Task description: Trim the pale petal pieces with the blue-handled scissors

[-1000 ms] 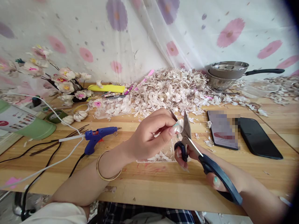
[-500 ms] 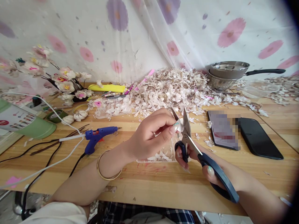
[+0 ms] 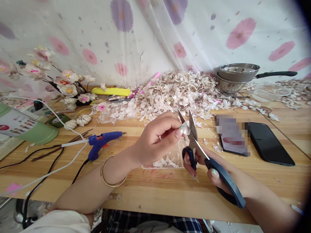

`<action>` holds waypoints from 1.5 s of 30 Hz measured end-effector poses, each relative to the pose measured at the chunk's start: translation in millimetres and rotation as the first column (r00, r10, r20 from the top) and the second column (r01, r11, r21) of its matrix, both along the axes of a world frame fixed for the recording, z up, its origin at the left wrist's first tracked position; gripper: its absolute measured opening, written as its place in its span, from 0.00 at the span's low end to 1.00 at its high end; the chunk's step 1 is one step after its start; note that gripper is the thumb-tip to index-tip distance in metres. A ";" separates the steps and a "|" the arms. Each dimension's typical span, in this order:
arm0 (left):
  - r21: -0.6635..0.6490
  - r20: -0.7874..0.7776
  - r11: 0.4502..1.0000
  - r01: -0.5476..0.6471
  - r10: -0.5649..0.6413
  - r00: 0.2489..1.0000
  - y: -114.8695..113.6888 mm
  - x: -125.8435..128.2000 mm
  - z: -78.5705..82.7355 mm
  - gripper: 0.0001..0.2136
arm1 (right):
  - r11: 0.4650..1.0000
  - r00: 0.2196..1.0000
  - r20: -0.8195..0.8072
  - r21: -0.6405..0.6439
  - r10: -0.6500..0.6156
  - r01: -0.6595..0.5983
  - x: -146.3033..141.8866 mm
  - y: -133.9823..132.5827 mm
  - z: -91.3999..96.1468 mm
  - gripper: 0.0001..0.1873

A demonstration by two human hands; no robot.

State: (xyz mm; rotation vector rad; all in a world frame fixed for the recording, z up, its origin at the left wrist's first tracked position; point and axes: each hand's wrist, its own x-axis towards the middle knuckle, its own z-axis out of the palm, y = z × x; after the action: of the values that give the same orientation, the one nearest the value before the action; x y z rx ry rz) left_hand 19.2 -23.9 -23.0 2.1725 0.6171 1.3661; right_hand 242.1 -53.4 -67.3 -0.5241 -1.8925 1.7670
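Observation:
Between the thumb and fingers of my left hand (image 3: 161,137) a small white petal-like piece (image 3: 187,128) is pinched. My right hand (image 3: 218,176) grips black-handled scissors (image 3: 224,181), with fingers through the loops. The scissor blades stand apart and point away from me, with the white piece lying at them; whether they touch it I cannot tell. Below my hands sits a clear plastic tray (image 3: 145,167) with pale scraps in it, partly hidden by my left hand.
A big heap of whitish flakes (image 3: 177,94) lies along the back. To the left are a blue glue gun (image 3: 103,140) with cords, a green bucket (image 3: 46,131) and handmade flowers (image 3: 69,85). To the right are two phones (image 3: 232,136) (image 3: 270,142) and a steel pan (image 3: 238,72).
The scissors have shifted slightly left, and their handles are a little closer together. My left hand and the white piece have barely moved.

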 end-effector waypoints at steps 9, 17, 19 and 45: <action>0.004 -0.009 1.000 -0.024 0.024 1.000 1.3 -0.8 -1.0 0.08 | 0.999 0.999 0.018 -0.007 -0.040 0.040 -4.0 0.4 4.3 0.22; -0.004 -0.012 0.999 -0.035 0.035 0.999 1.6 -2.4 -0.2 0.08 | 0.995 0.998 0.010 -0.068 -0.070 0.070 -5.3 0.6 6.4 0.23; -0.013 -0.017 0.999 -0.041 0.040 0.999 1.7 -3.1 0.2 0.08 | 0.994 0.997 0.015 -0.085 -0.073 0.074 -4.9 0.6 6.1 0.23; -0.015 -0.002 1.000 -0.027 0.027 1.000 4.4 -9.0 3.3 0.11 | 0.983 0.985 0.018 -0.072 -0.169 0.170 -1.6 1.7 5.9 0.22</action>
State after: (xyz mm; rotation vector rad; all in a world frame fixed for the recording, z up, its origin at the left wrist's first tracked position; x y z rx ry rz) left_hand 10.1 -19.6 -19.7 2.1616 0.6574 1.3689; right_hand 240.5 -51.7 -61.4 -0.7030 -1.7403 1.7296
